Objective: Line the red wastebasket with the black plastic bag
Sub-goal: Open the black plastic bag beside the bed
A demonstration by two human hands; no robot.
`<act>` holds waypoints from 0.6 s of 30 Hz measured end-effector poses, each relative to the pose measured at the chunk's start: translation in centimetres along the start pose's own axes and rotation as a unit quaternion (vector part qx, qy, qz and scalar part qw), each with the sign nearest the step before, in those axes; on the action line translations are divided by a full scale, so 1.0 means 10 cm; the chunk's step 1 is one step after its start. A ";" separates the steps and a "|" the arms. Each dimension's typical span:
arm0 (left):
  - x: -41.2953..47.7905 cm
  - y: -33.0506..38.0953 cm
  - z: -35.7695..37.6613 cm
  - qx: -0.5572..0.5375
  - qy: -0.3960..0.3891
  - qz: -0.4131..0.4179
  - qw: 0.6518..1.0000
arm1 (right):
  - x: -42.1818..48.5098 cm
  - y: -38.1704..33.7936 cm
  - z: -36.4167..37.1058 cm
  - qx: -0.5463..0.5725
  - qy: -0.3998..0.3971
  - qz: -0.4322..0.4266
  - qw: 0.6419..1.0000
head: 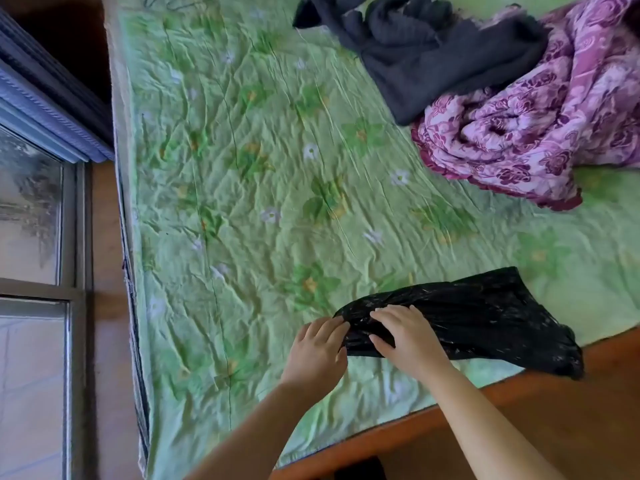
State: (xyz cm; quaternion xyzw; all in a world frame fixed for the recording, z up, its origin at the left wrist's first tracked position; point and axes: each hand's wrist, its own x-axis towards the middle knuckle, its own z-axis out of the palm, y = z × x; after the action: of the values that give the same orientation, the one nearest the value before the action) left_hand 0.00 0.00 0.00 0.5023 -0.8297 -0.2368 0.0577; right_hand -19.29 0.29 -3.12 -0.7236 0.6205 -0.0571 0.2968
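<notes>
**Both hands on the black bag at the near edge of the bed**

A bed covered by a creased green floral sheet (259, 168) fills most of the view. A window (31, 209) stands along its left side, above a strip of brown floor (107, 306). The bed's orange-brown wooden edge (519, 379) runs across the lower right. At the far right of the sheet lie a dark grey garment (433, 64) and, touching it, a bunched purple floral blanket (536, 126).

The black plastic bag (485, 323) lies flat and crumpled on the sheet near the wooden edge, its right end hanging just over it. The left hand (317, 351) is at the bag's bunched left end, its fingers (332, 327) curled together onto the plastic. The right hand (407, 337) rests palm down on the bag just beside it, with the fingers (394, 311) slightly spread and bent and the thumb tucked against a fold, gripping it. Both bare forearms reach in from the bottom.
</notes>
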 end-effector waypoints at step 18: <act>0.17 -0.08 0.48 -0.065 -0.023 -0.009 0.998 | 0.05 0.19 0.48 0.048 0.043 0.068 0.996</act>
State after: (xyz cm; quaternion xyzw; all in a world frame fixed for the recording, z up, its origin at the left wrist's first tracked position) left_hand -1.75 -0.17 -4.86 0.4996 -0.8089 -0.3022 0.0688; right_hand -18.69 1.42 -8.14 -0.6613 0.6772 -0.0969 0.3076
